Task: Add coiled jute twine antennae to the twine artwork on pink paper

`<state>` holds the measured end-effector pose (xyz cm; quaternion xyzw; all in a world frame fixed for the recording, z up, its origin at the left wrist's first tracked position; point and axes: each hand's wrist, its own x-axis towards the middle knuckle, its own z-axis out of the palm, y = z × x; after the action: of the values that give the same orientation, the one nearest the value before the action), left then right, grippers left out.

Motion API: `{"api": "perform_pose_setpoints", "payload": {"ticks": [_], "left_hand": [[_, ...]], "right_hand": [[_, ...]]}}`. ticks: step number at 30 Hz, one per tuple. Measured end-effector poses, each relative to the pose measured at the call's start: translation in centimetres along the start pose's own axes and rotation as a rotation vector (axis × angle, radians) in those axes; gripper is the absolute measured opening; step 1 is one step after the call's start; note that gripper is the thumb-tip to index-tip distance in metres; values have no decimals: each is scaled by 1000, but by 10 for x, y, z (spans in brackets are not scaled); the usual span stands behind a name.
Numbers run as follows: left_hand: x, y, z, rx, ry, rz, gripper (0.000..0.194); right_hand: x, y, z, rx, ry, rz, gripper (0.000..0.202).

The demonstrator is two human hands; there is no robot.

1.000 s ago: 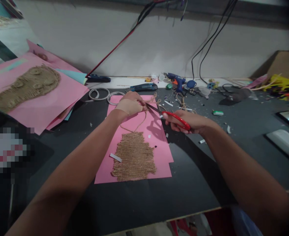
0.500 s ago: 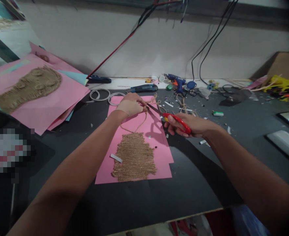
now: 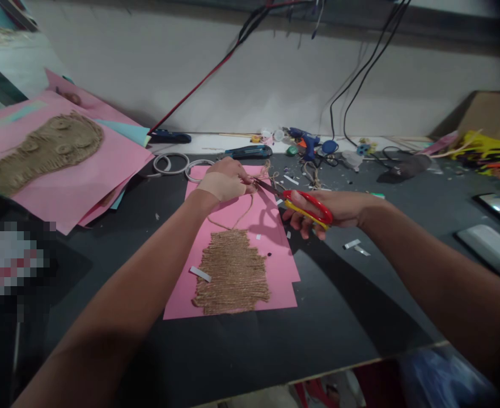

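My left hand (image 3: 228, 180) is closed in a pinch on a strand of jute twine (image 3: 246, 212) over the upper part of a pink sheet (image 3: 278, 241). My right hand (image 3: 347, 206) grips red and yellow scissors (image 3: 271, 188), whose blade tips meet the twine beside my left fingertips. From there the twine loops down to a stepped panel of jute rows (image 3: 234, 272), which lies flat on the pink sheet. A white strip (image 3: 200, 274) rests across the panel's left edge.
At left, pink sheets (image 3: 105, 187) carry another jute piece (image 3: 65, 141). Tape rolls (image 3: 171, 164), a utility knife (image 3: 249, 152) and a blue glue gun (image 3: 307, 143) lie along the back. Paper scraps (image 3: 352, 245) dot the dark table, and a phone-like object (image 3: 490, 249) sits at right.
My right hand has turned slightly, so the yellow scissor handle now shows below the red one. My left hand stays pinched at the twine.
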<state>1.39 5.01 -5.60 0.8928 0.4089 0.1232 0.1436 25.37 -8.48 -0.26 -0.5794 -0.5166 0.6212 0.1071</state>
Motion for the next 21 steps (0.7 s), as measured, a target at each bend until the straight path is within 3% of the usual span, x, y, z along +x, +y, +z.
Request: {"api": "perform_pose_setpoints", "payload": {"ticks": [9,21], "left_hand": [[-1,-3,6,-61,45,0,27],[-1,2,1,-29,15,-33,30]], "right_hand": [[-1,0,-3,41,75,19,72],[8,-3,-11,-24,9,32,76]]}}
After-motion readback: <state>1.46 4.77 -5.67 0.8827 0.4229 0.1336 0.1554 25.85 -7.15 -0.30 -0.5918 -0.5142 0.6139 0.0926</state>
